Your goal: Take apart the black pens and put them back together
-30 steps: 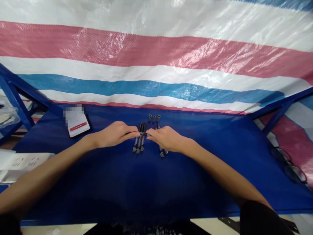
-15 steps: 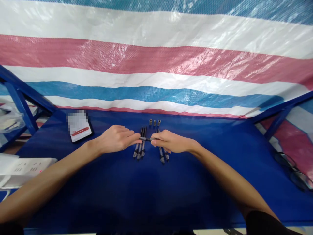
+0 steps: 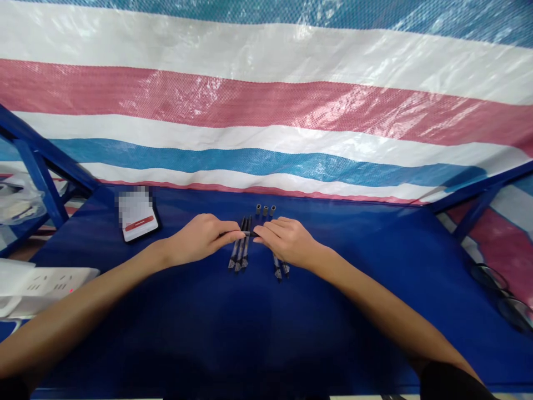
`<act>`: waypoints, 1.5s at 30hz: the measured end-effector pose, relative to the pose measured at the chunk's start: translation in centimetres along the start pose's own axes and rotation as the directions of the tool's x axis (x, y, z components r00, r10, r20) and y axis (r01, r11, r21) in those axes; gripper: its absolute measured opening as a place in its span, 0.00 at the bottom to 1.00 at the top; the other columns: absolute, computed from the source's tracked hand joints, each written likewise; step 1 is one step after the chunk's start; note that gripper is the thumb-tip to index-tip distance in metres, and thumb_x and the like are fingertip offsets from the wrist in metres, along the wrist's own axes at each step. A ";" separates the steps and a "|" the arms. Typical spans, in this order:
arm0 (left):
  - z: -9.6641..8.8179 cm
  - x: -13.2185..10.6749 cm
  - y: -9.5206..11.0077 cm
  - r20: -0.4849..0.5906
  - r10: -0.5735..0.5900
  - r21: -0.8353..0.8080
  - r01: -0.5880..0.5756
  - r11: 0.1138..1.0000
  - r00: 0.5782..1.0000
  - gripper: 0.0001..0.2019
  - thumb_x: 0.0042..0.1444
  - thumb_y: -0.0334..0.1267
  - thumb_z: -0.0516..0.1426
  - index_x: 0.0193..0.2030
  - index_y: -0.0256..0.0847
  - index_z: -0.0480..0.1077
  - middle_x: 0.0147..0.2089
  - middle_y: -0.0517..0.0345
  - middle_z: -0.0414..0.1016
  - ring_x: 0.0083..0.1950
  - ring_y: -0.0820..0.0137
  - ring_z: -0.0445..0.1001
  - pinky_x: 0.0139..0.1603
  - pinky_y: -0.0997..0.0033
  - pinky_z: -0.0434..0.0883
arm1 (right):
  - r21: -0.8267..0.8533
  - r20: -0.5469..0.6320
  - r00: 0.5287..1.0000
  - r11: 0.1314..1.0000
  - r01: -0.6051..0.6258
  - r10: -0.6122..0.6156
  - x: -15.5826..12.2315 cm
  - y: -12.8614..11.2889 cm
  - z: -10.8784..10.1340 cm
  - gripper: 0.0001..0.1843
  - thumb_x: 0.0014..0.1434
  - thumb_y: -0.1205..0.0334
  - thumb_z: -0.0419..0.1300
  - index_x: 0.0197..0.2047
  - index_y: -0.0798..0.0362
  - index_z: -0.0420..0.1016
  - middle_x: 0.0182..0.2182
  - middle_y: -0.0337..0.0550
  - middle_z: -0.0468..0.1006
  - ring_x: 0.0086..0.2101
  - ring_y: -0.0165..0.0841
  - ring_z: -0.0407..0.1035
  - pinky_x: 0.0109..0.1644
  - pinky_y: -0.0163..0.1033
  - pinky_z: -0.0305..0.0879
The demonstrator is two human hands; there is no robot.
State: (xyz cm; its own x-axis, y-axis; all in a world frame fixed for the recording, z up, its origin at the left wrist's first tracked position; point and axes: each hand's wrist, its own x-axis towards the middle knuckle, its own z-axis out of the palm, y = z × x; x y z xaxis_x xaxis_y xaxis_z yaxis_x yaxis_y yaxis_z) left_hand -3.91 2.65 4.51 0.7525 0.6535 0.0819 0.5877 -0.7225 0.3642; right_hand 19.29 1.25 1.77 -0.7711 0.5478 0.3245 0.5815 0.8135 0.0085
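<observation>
Level above the blue table, a slim pen (image 3: 247,234) spans the gap between my two hands. My left hand (image 3: 204,238) pinches its left end between thumb and fingertips. My right hand (image 3: 287,240) is closed around the dark right end, which the fingers mostly hide. Just below and behind the pen lie three dark pens with clear barrels (image 3: 239,253), side by side. More such pens (image 3: 277,269) stick out from under my right hand, partly covered by it. Beyond the hands, three small grey tubes (image 3: 265,210) stand in a short row.
A phone (image 3: 141,222) lies at the left rear of the blue table (image 3: 233,333). The white power strip (image 3: 50,283) is at the left edge, near my forearm. Glasses (image 3: 499,294) rest at the right edge. Behind the table hangs a striped plastic sheet (image 3: 266,100) between blue frame bars.
My right hand has turned, its back now more upward and its fingers closer over the pen's end. My left hand keeps its pinch almost in place. The view has shifted slightly.
</observation>
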 end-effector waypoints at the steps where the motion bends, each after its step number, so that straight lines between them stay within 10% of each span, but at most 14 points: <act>1: 0.0 -0.1 -0.2 -0.020 0.029 0.045 -0.028 0.999 0.999 0.22 0.67 0.48 0.44 0.29 0.38 0.67 0.19 0.66 0.60 0.20 0.78 0.58 0.25 0.76 0.53 | 0.033 -0.002 1.000 0.999 0.004 -0.004 0.0 0.1 0.0 0.23 0.71 0.57 0.40 0.40 0.58 0.73 0.27 0.44 0.74 0.26 0.31 0.64 0.33 0.38 0.57; 7: 0.4 -0.5 -0.8 -0.194 0.264 0.341 -0.187 0.921 0.945 0.19 0.67 0.45 0.46 0.31 0.39 0.69 0.20 0.66 0.65 0.20 0.78 0.61 0.23 0.74 0.53 | 0.419 0.046 0.995 0.902 -0.100 0.089 0.1 0.6 -1.1 0.20 0.70 0.55 0.44 0.43 0.58 0.72 0.27 0.41 0.74 0.26 0.28 0.65 0.31 0.34 0.57; 13: 0.5 -0.3 -0.4 -0.232 0.533 0.702 -0.239 0.671 0.814 0.14 0.65 0.42 0.50 0.31 0.39 0.69 0.19 0.66 0.63 0.20 0.77 0.60 0.23 0.73 0.55 | 0.766 0.380 0.914 0.507 -0.397 0.141 0.4 1.5 -1.9 0.18 0.67 0.53 0.48 0.35 0.56 0.71 0.26 0.37 0.70 0.25 0.25 0.67 0.30 0.30 0.60; 18: 0.8 -0.2 -0.3 -0.231 0.549 0.743 -0.219 0.633 0.803 0.14 0.66 0.41 0.49 0.31 0.39 0.69 0.19 0.66 0.63 0.20 0.77 0.59 0.24 0.72 0.56 | 0.826 0.488 0.872 0.306 -0.473 0.029 0.1 3.1 -1.2 0.21 0.65 0.47 0.50 0.33 0.56 0.70 0.28 0.37 0.69 0.24 0.24 0.69 0.27 0.29 0.59; 24: 1.4 -0.3 -0.3 -0.272 0.366 0.564 -0.161 0.810 0.890 0.19 0.66 0.44 0.47 0.26 0.39 0.67 0.18 0.65 0.62 0.18 0.77 0.56 0.22 0.73 0.50 | 0.808 0.480 0.876 0.361 -0.465 0.054 -0.1 3.7 -1.1 0.21 0.66 0.48 0.48 0.34 0.56 0.70 0.26 0.37 0.70 0.25 0.26 0.69 0.29 0.31 0.62; 28: 0.8 -0.4 -1.0 -0.233 0.013 0.373 0.077 0.925 0.972 0.21 0.66 0.48 0.44 0.29 0.40 0.68 0.20 0.63 0.67 0.21 0.75 0.62 0.24 0.74 0.49 | 0.755 0.440 0.886 0.473 -0.454 0.147 -0.5 4.9 -1.7 0.18 0.66 0.51 0.49 0.35 0.56 0.70 0.29 0.39 0.70 0.26 0.26 0.67 0.32 0.32 0.64; 33: 0.3 0.3 -1.5 -0.148 -0.460 0.141 0.479 0.866 0.875 0.19 0.66 0.47 0.40 0.39 0.42 0.69 0.26 0.60 0.72 0.27 0.69 0.71 0.29 0.74 0.59 | 0.800 0.204 0.957 0.529 -0.284 0.205 -0.7 5.8 -2.7 0.13 0.64 0.55 0.54 0.40 0.55 0.74 0.36 0.43 0.70 0.36 0.30 0.66 0.41 0.36 0.64; 36: 1.4 0.7 -1.0 -0.097 -0.587 0.296 0.586 0.754 0.804 0.20 0.66 0.47 0.39 0.46 0.41 0.68 0.31 0.53 0.75 0.33 0.60 0.75 0.32 0.69 0.63 | 0.838 0.033 0.975 0.525 -0.147 0.221 -0.5 4.9 -3.1 0.09 0.61 0.57 0.60 0.40 0.52 0.77 0.38 0.43 0.68 0.37 0.29 0.64 0.41 0.36 0.63; 45: 3.3 0.6 0.0 0.122 -0.595 0.438 0.495 0.751 0.794 0.22 0.62 0.44 0.42 0.35 0.38 0.74 0.34 0.44 0.77 0.39 0.52 0.77 0.37 0.60 0.69 | 0.801 0.173 0.937 0.511 -0.312 0.302 -0.8 4.8 -4.0 0.12 0.59 0.56 0.60 0.40 0.55 0.76 0.32 0.42 0.77 0.31 0.30 0.70 0.37 0.36 0.66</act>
State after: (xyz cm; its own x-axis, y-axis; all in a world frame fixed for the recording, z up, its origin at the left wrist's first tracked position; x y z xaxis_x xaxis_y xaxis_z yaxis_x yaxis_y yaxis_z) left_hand -2.48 2.37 1.51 0.2841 0.9214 -0.2650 0.9438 -0.3175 -0.0921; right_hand 23.74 3.97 5.37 -0.5921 0.7931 0.1433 0.3300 0.4008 -0.8547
